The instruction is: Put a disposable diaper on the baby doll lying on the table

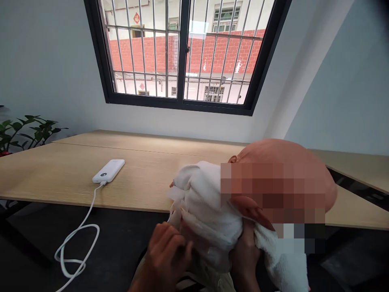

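I have a baby doll bundled in a white towel, held in front of me at the near edge of the desk, with its head toward the right and its bare crown over the desktop. My left fingers are curled closed on the folds at the front of the bundle, pinching the cloth. My right fingers come up from underneath, bent against the towel and seeming to take the weight, though I cannot tell how tightly they are closed. The towel looks soft and loose, so I judge it will slide and bunch rather than give me a firm hold. The doll looks fairly light, and its smooth, stiff-looking head could slip if held alone. The safest hold is probably under the head and back, through the towel, not by the loose cloth. Farther along the desk, toward the left, lies a white power bank, its white cable dropping over the near edge in loose loops. A green leafy plant shows beyond the left edge, and a barred window is set in the wall ahead
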The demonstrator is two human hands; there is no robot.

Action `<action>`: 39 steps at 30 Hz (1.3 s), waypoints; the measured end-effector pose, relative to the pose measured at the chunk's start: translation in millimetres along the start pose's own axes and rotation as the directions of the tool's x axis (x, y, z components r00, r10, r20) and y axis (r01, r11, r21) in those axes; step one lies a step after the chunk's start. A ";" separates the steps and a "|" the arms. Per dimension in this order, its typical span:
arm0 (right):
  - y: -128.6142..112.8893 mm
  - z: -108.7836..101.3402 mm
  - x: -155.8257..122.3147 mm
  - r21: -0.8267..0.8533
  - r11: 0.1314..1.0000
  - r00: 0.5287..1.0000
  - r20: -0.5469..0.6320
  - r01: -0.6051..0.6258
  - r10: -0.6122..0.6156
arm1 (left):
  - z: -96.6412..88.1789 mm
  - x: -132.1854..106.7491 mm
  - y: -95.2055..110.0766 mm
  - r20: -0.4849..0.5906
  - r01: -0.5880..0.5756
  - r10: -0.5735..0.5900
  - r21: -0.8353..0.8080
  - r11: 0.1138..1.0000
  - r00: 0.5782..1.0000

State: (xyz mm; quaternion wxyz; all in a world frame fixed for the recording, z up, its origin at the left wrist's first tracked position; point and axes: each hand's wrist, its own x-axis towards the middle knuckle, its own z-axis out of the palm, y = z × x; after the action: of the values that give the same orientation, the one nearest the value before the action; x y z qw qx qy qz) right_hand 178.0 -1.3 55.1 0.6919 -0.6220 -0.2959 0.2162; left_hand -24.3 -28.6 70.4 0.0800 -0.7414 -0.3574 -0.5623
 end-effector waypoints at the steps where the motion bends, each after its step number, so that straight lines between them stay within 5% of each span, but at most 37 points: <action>1: -9.2 3.7 -2.3 0.018 0.999 0.999 -0.024 -0.032 0.033 | 5.1 -1.4 5.3 0.060 -0.051 0.052 -0.011 0.999 0.997; 7: -32.1 14.1 -8.7 0.032 0.996 0.996 -0.023 -0.085 0.086 | 31.7 -1.0 22.5 0.154 -0.081 0.094 -0.089 0.993 0.984; 10: -34.0 17.4 -5.9 0.099 0.995 0.999 -0.045 -0.015 0.019 | 37.4 1.1 27.4 0.194 -0.096 0.131 -0.180 0.979 0.972; 15: -44.3 25.9 -3.5 0.234 0.966 0.993 -0.057 0.113 -0.102 | 34.8 5.7 40.4 0.259 -0.269 0.383 -0.385 0.883 0.886; 20: -40.7 26.3 1.0 0.255 0.962 0.995 -0.045 0.097 -0.089 | 15.3 20.3 26.2 0.137 -0.170 0.202 -0.213 0.962 0.970; 24: -35.2 24.5 5.4 0.302 0.949 0.995 -0.046 0.093 -0.083 | -1.8 30.7 -1.5 0.152 -0.144 0.156 -0.084 0.986 0.976; 28: -39.9 23.4 8.5 0.306 0.948 0.997 -0.036 0.082 -0.074 | -10.3 15.9 -10.7 0.371 -0.108 0.205 -0.266 0.958 0.905; 31: -44.9 24.1 12.5 0.335 0.939 0.997 -0.020 0.082 -0.079 | -9.7 -2.8 -7.0 0.546 -0.052 0.202 -0.277 0.959 0.813; 33: -45.4 25.6 15.4 0.383 0.922 0.998 0.012 0.057 -0.066 | -8.0 -8.1 -4.3 0.585 -0.001 0.166 -0.272 0.962 0.794; 35: -43.1 27.3 17.6 0.446 0.894 0.997 0.051 0.032 -0.061 | -5.6 -4.8 -2.9 0.528 0.061 0.105 -0.288 0.956 0.843; 37: -39.4 28.6 18.9 0.490 0.871 0.995 0.083 0.008 -0.056 | -1.4 4.1 -3.1 0.380 0.122 -0.004 -0.288 0.950 0.925; 39: -35.5 28.9 19.6 0.501 0.865 0.994 0.099 -0.002 -0.055 | 5.5 14.3 -5.3 0.216 0.212 -0.156 -0.268 0.940 0.964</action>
State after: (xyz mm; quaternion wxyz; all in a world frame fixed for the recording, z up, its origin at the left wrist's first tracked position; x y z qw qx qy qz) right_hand 170.3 28.2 94.4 0.8150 -0.4044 -0.2761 0.3097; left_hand -21.7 -15.6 79.7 -0.1170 -0.7589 -0.3456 -0.5394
